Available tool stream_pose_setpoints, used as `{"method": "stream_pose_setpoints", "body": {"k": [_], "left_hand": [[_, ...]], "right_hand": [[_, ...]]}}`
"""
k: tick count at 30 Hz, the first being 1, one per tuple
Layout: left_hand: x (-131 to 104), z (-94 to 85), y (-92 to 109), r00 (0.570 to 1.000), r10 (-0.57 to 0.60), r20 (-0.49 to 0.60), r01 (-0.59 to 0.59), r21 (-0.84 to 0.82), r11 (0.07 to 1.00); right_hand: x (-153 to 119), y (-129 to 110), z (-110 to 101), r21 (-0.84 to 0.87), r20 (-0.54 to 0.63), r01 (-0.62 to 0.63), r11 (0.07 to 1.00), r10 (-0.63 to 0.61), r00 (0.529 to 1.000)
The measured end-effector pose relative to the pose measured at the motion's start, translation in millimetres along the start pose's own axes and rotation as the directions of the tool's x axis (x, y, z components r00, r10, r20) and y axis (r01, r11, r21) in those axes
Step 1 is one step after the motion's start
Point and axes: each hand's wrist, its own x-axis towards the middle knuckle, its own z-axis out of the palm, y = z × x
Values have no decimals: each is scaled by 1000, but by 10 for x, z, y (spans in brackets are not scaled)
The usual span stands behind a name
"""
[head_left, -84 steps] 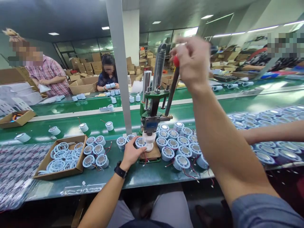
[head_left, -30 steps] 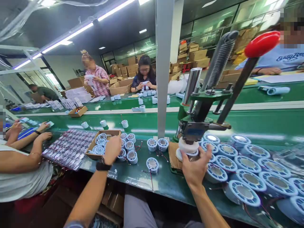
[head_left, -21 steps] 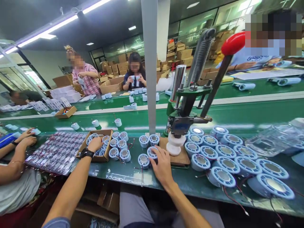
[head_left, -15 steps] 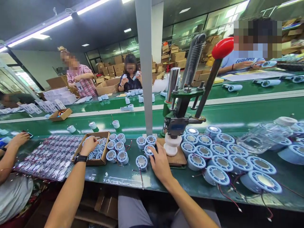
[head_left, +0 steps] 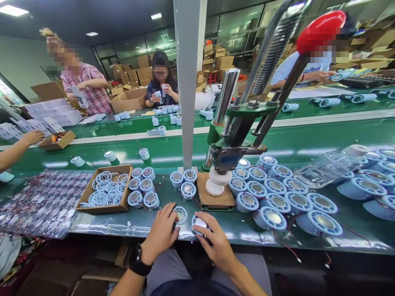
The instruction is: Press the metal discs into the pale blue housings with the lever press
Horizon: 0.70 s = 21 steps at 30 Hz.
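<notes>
My left hand (head_left: pixel 163 227), with a black watch on its wrist, has its fingers closed at the left edge of a light-blue slotted ring (head_left: pixel 180 215) low over the front of the bench. Just to its right, my right hand (head_left: pixel 216 242) is wrapped over a light-blue round motor-like housing (head_left: pixel 200 224) with a silver disc on top; its lower part is hidden by my fingers. Beyond both hands stands a similar housing (head_left: pixel 188 190), with two more behind it. A cardboard box (head_left: pixel 130 191) of loose rings is at the left.
A green hand press (head_left: pixel 230 158) with a red-knobbed lever and white pressing head stands ahead. Many housings (head_left: pixel 273 218) with trailing wires and a clear plastic bottle (head_left: pixel 330 164) fill the right. Bubble-wrapped parts (head_left: pixel 40 201) lie left. Co-workers sit or stand across the green conveyor (head_left: pixel 160 158).
My left hand has left the box and come to the front with a ring. My right hand has moved back from beside the press and now holds a housing near the edge. The view has shifted.
</notes>
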Motion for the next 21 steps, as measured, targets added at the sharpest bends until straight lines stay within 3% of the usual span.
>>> {"method": "stream_pose_setpoints", "body": {"k": [5,7,11,15,21], "left_hand": [[82,-55,-50,999,-15,34,20,-141,990],[108,-45,-14,995,-95,-19,88,-234,968],[145,-87,178,941,-315,-122,220,-485,846],[178,-156,422,949,-294,-109,202,-508,838],[233,-108,521,882,-468,-53,358,-572,738]], "right_hand": [[-26,41,-75,35,24,-46,998,45,999],[-42,19,-15,19,-5,-131,991,131,991],[-8,-42,221,48,-24,-289,956,290,957],[67,-63,448,105,1,-379,920,381,925],[48,-39,524,114,-20,-406,907,410,912]]}}
